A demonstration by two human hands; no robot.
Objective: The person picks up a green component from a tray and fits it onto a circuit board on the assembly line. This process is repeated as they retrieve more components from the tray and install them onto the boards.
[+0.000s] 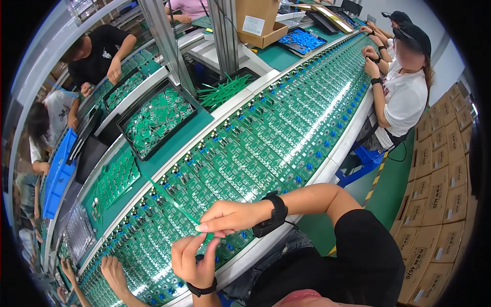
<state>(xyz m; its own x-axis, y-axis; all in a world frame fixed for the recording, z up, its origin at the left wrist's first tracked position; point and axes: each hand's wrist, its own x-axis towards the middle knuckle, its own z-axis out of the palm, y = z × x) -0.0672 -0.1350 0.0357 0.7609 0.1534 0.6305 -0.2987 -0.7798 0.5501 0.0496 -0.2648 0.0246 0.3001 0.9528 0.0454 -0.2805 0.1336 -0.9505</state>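
Over the long row of green circuit boards (232, 176), my right hand (232, 216) is closed, pinching a narrow green board strip (176, 203) between thumb and fingers. The strip slants away to the far left from my fingertips. My left hand (194, 260) is just below, palm up with curled fingers. Its thumb and index finger close on the strip's near end, right against my right fingertips, which partly hide that spot. Blue round components and dark upright parts line the boards' edges beneath my hands.
Beyond the line sit a black tray of small boards (159, 118), a pile of green strips (225, 91), a tray of blue parts (302, 41) and a cardboard box (258, 23). Another person's hand (115, 273) works at left; a co-worker (404, 87) stands right. Cartons (434, 199) are stacked right.
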